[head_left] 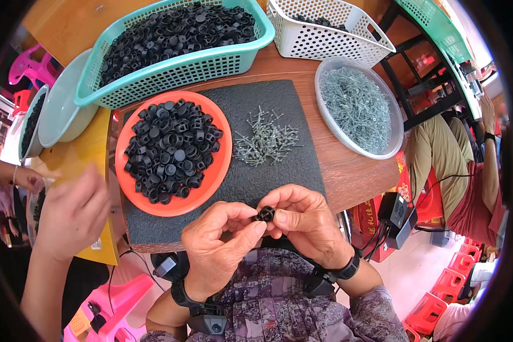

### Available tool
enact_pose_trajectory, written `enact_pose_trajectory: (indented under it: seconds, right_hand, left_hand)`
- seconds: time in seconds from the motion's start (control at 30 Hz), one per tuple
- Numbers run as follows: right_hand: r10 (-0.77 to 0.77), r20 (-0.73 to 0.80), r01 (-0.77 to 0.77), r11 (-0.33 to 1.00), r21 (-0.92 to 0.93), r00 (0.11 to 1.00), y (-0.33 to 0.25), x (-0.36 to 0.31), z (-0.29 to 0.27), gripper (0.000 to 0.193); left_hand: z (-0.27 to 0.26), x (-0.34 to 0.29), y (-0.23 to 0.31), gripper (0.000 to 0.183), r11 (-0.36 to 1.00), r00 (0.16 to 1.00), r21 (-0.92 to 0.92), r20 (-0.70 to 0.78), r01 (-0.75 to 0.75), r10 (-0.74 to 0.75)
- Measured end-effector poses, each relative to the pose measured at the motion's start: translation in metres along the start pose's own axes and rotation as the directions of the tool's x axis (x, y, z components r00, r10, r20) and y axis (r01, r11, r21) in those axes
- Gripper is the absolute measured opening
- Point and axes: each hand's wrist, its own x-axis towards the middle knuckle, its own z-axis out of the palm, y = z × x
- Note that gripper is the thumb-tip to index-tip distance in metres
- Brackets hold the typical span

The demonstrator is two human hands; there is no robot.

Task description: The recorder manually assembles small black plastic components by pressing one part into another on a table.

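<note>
Both my hands meet near the table's front edge and pinch one small black plastic cap between their fingertips. My left hand grips it from the left, my right hand from the right. Just beyond them lies a dark grey mat. On the mat stands an orange dish heaped with several black caps, and to its right is a loose pile of small metal screws.
A teal basket full of black caps and a white basket stand at the back. A clear bowl of screws sits at the right. Another person's hand reaches in at the left; someone sits at the right.
</note>
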Motion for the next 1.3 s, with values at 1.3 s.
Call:
enact_pose_trajectory:
  seconds: [1.3]
  right_hand:
    - [-0.242,-0.074,0.222,0.952,-0.212,0.967,0.006,-0.023,-0.001,0.012]
  left_hand:
    - [0.007,-0.002,-0.004,0.033,0.957,0.977,0.21,0.127,-0.198,0.174]
